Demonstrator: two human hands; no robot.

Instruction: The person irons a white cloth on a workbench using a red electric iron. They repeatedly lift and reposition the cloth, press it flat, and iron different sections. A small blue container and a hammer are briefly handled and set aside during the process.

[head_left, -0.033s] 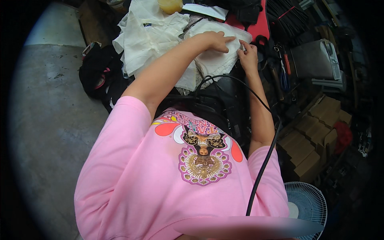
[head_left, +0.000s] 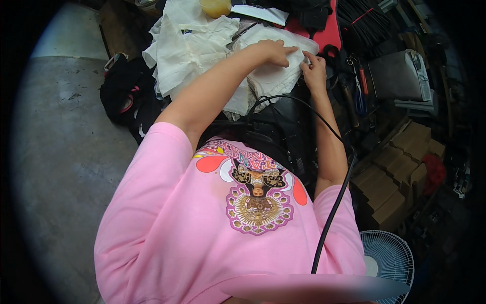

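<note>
A stack of thin white sheets (head_left: 276,78), cloth or paper, lies in front of me with its edges fanned out. My left hand (head_left: 275,52) rests on top of it, index finger stretched to the right and the other fingers partly bent. At the stack's right edge, my right hand (head_left: 315,71) has thumb and index finger closed on the border of a white sheet. To the left spreads a crumpled heap of white cloth (head_left: 190,53), partly behind my left forearm.
A yellowish round container (head_left: 215,7) stands beyond the heap. Black cable (head_left: 334,134) loops across my front. Scissors and a red-handled tool (head_left: 363,81) lie to the right, above cardboard boxes (head_left: 390,172). A fan (head_left: 392,258) stands lower right; a black bag (head_left: 124,91) is at left.
</note>
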